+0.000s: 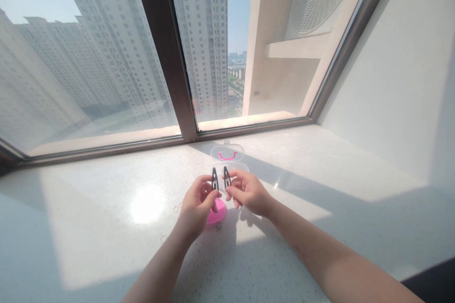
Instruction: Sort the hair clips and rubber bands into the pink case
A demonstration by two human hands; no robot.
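My left hand (199, 199) pinches a black snap hair clip (214, 179), held upright between thumb and fingers. A second black snap hair clip (227, 177) stands upright in the pinch of my right hand (247, 191). The two clips are side by side with a small gap between them. Beneath my left hand lies a bright pink oval lid or dish (217, 213), partly covered by the fingers. Just behind the hands a clear plastic case (243, 167) lies open, its raised lid (227, 152) marked with a pink curve like a smile or handle.
Small thin rings, perhaps hair ties, lie left of my left hand, and a dark ring (219, 225) rests by the pink piece. The speckled white sill (106, 246) meets a brown window frame (192, 123) at the back and a white wall (391, 94) on the right.
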